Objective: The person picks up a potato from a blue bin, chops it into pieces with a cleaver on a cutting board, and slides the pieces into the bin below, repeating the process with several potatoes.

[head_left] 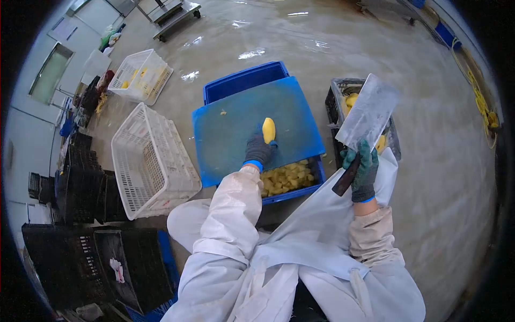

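My left hand (259, 149), in a dark knit glove, is closed around the lower end of a peeled yellow potato (269, 130) lying on a blue cutting board (225, 131). In my right hand (366, 174), gloved in green and grey, is a cleaver (367, 115); its broad blade points up, away from the board. The dark handle (346, 176) sticks out below my fingers. Cut yellow chunks (287, 178) fill the near part of a blue bin (316, 177) beneath the board. A small scrap lies on the board's far left part.
On the right, a black crate (333, 107) holds more yellow pieces. Two white crates stand on the left, one nearer (139, 166) and one farther (140, 78) with yellow items inside. Black crates (80, 182) are stacked at far left. The floor (445, 161) looks wet.
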`<state>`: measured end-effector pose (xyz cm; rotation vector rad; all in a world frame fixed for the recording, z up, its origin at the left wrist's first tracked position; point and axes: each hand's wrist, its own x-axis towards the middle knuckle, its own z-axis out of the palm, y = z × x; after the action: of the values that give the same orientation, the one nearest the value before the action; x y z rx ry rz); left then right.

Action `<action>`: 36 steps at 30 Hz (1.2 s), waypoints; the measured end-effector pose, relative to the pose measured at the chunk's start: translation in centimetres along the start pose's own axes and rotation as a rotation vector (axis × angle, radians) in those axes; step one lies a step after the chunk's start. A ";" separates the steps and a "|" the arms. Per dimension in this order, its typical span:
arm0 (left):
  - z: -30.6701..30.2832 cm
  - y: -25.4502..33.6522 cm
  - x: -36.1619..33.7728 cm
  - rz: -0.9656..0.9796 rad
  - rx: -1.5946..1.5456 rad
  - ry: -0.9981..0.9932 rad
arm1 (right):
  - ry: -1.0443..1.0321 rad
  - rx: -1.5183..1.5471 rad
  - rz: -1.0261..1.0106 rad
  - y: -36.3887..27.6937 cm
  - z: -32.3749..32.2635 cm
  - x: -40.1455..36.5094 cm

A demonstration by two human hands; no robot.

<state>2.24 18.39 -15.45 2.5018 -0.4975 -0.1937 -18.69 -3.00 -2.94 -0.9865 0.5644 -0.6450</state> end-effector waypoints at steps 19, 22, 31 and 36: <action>-6.2 -8.5 -8.8 0.095 0.027 0.021 | -0.588 -0.894 -0.003 7.3 2.7 -3.2; -6.0 -8.5 -9.1 0.098 -0.010 0.039 | -0.691 -1.268 -0.272 7.6 5.2 -4.8; -6.5 -7.7 -9.1 0.024 -0.075 -0.002 | -0.807 -1.684 -0.255 8.0 7.7 -5.9; -6.1 -8.1 -9.1 0.087 -0.064 0.081 | -0.857 -1.792 -0.123 10.0 8.7 -4.8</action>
<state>-2.21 31.27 -14.68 2.4095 -0.5568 -0.0736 -13.62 9.43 -7.30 -2.7676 0.1674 0.4545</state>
